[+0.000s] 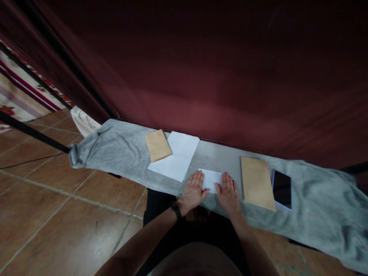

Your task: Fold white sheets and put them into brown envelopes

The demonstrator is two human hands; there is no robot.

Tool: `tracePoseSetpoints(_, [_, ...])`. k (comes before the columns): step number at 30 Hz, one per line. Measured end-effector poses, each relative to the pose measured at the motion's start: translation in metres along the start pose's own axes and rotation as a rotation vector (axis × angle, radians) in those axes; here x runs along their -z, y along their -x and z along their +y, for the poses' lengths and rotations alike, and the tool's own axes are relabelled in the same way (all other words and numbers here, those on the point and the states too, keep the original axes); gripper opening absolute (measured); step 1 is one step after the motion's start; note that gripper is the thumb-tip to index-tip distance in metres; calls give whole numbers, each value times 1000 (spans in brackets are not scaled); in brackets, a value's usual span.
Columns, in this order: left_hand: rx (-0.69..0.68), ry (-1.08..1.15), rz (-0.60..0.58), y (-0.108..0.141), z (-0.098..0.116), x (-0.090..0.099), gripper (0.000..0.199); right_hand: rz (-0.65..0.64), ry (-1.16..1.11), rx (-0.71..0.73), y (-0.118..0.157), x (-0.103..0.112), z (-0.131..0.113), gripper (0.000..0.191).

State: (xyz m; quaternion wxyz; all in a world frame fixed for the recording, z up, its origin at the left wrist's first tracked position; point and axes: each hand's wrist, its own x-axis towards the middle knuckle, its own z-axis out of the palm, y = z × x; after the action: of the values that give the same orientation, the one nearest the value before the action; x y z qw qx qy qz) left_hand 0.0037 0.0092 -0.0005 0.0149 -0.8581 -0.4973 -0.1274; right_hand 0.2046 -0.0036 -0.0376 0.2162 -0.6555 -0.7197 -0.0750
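A small folded sheet of white paper (212, 180) lies flat on the cloth-covered table between my two hands. My left hand (195, 189) rests on its left edge, fingers stretched out and flat, thumb pointing inward. On the right edge, my right hand (228, 191) lies the same way, fingers extended and palm down. Both hands press on the paper without gripping it. Larger white sheets (176, 157) lie just beyond my left hand. A brown envelope (255, 182) is to the right of my right hand.
A smaller brown envelope (158, 145) partly overlaps the white sheets. A dark-screened phone (282, 189) lies beside the larger envelope. Grey cloth (120, 149) covers the narrow table, wrinkled at both ends. Behind it hangs a dark red curtain (201, 84); tiled floor (71, 226) shows at left.
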Motion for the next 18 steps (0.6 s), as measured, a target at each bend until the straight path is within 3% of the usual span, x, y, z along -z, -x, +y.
tracePoseSetpoints(7, [-14, 11, -13, 0, -4, -4, 69, -10, -50, -45, -8, 2, -4, 60])
tracePoseSetpoints(13, [0, 6, -26, -12, 4, -11, 59, -111, -107, 106, -20, 2, -19, 52])
tracePoseSetpoints(18, [-13, -6, -46, -24, 9, -14, 59, -117, -98, 103, -22, 3, -22, 53])
